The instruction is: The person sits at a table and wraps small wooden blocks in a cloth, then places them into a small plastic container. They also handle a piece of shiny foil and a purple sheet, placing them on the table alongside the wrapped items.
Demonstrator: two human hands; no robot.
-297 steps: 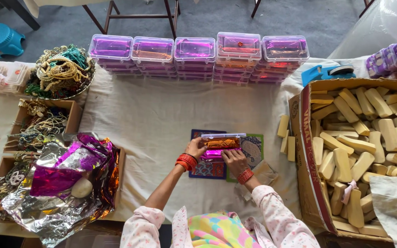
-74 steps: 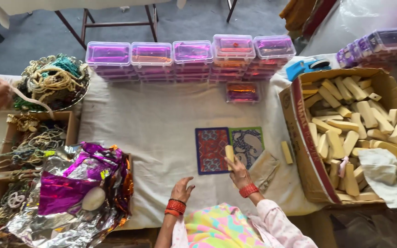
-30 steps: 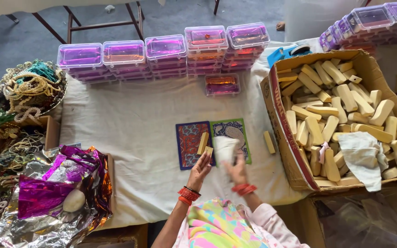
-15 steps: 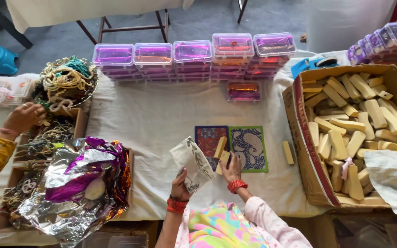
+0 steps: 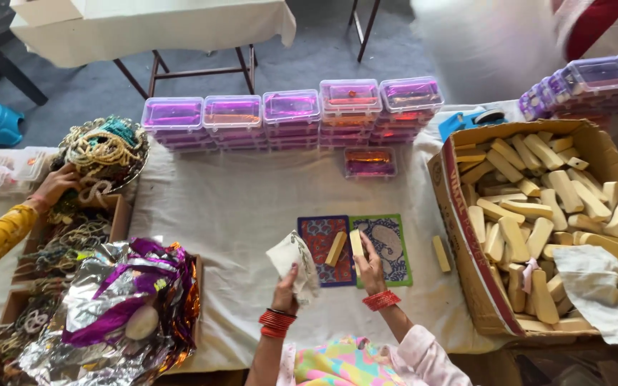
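Note:
My left hand [image 5: 287, 287] grips a pale patterned cloth [image 5: 292, 256], lifted just left of a blue patterned card [image 5: 321, 236]. My right hand [image 5: 370, 266] rests on a green patterned card [image 5: 389, 246] and touches a pale wooden block [image 5: 356, 242] standing near the cards' shared edge. A second wooden block [image 5: 336, 249] lies tilted on the blue card. Red bangles ring both wrists.
A cardboard box [image 5: 466, 257] of wooden blocks fills the right, with a loose block [image 5: 440, 253] beside it. Stacked clear purple-lidded boxes [image 5: 292, 114] line the far edge; one box [image 5: 370, 162] sits alone. Foil wrapping [image 5: 119, 307] and another person's hand [image 5: 57, 184] by corded ornaments are at left.
My left hand has carried the cloth from over the cards to their left. My right hand stays on the block. The other person's hand moved up to the ornament pile.

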